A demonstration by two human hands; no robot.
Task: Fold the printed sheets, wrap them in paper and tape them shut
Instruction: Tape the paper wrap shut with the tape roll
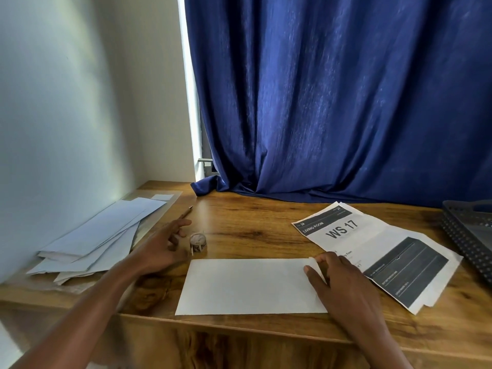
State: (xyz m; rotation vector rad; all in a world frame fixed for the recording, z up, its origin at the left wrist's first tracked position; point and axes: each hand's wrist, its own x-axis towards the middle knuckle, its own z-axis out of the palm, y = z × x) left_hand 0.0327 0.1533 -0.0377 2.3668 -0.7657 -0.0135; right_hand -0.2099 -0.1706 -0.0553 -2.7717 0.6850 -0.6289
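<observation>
A white folded packet (247,286) lies flat near the front edge of the wooden table (253,222). My right hand (343,283) rests on its right end, with the fingertips on a small turned-up strip at the top right corner. My left hand (162,246) hovers above the table with relaxed fingers, just left of a small roll of clear tape (197,242), and holds nothing. Printed sheets (378,251) marked "WS 17" lie to the right, partly under my right hand.
A loose pile of white paper sheets (98,241) lies at the left by the wall. A pencil (186,212) lies behind my left hand. A dark mesh tray (468,235) stands at the right edge. A blue curtain (332,102) hangs behind the table.
</observation>
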